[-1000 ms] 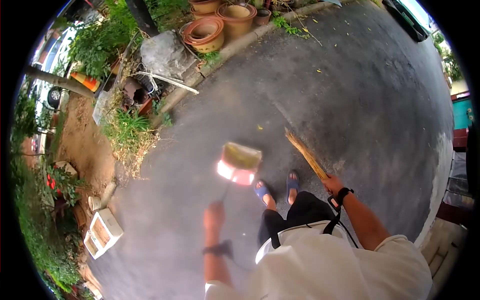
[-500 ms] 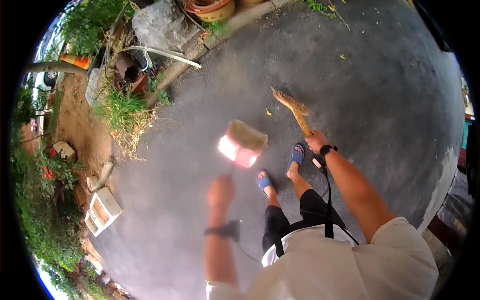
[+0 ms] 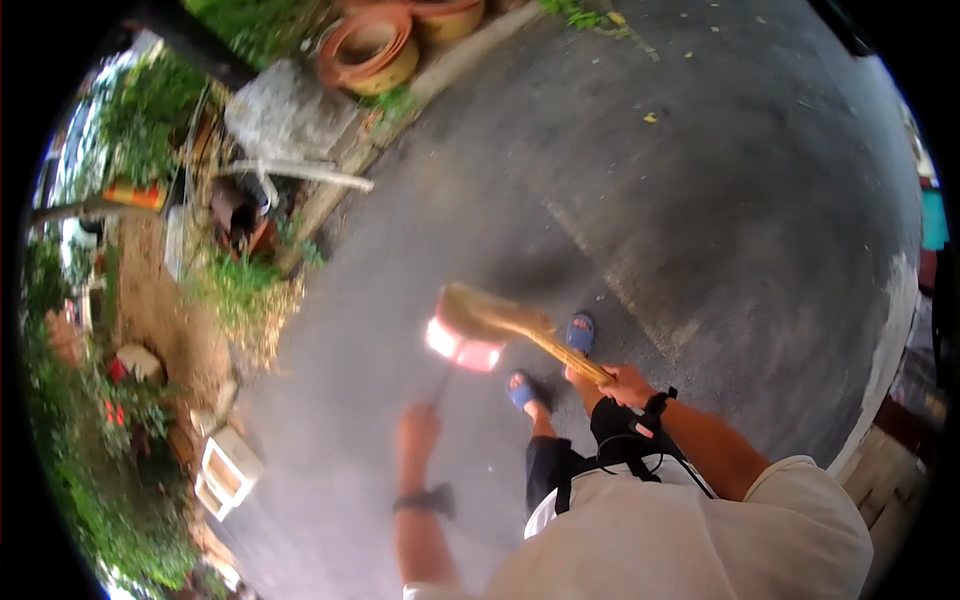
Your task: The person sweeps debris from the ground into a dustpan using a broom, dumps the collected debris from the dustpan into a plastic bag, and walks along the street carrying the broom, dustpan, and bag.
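My right hand [image 3: 628, 386] is wrapped round the end of a straw hand broom [image 3: 555, 348]. The broom points up and left, and its blurred bristles overlap the open side of a dustpan [image 3: 462, 348]. Bright glare covers the dustpan's pink-and-white back. From it a thin, dark handle runs down to my left hand [image 3: 418, 430], which is closed around it and smeared by motion. Both wrists carry dark bands. Below the dustpan and broom, my feet in blue sandals [image 3: 580, 333] stand on the dark pavement.
Along the left edge lie a kerb [image 3: 440, 85], stacked clay pots [image 3: 368, 50], a large grey rock [image 3: 290, 110] and a pale pole [image 3: 300, 173]. A white box [image 3: 228, 472] sits lower left by the plants. A few yellow leaves [image 3: 650, 118] dot the pavement.
My right hand has swung the broom left and down, so its bristles now overlap the dustpan. The dustpan and my left hand sit slightly lower in view, which has shifted.
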`<move>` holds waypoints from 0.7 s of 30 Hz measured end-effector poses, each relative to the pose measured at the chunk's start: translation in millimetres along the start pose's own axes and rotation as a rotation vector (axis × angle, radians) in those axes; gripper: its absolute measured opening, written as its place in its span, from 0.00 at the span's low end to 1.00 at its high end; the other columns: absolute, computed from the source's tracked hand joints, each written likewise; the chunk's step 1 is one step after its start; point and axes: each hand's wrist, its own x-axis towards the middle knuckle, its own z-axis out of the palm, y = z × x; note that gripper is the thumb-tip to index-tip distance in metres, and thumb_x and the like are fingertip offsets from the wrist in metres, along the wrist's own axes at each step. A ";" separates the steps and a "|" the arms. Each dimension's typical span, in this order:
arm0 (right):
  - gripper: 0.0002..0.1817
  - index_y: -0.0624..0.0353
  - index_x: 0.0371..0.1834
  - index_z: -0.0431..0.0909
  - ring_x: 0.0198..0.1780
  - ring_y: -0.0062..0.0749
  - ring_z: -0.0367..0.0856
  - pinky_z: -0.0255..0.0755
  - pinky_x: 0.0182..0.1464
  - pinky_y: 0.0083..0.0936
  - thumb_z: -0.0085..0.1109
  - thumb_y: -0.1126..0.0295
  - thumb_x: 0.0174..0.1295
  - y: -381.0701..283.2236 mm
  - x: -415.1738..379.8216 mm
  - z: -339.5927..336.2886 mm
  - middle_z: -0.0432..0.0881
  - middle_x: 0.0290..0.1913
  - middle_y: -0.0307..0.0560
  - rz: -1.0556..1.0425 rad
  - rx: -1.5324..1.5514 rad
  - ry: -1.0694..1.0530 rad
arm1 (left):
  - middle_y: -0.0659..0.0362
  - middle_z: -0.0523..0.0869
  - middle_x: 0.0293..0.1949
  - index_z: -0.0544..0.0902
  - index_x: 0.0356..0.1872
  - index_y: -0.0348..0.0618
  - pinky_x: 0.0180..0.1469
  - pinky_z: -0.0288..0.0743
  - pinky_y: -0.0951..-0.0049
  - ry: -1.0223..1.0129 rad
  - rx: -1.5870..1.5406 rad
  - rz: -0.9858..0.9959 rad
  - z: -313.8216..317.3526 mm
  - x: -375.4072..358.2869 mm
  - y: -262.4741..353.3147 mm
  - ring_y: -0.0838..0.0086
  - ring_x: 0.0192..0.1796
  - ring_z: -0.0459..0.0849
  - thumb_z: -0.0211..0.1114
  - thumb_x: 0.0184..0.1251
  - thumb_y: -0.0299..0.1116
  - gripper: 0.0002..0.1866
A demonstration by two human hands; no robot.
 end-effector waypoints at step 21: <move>0.11 0.54 0.45 0.79 0.18 0.20 0.68 0.59 0.17 0.21 0.63 0.66 0.61 107.5 -123.0 -216.5 0.73 0.23 0.36 0.010 0.870 0.456 | 0.43 0.84 0.47 0.86 0.51 0.44 0.56 0.72 0.60 -0.218 0.031 -0.126 -1.3 65.1 122.2 0.62 0.50 0.82 0.58 0.66 0.38 0.17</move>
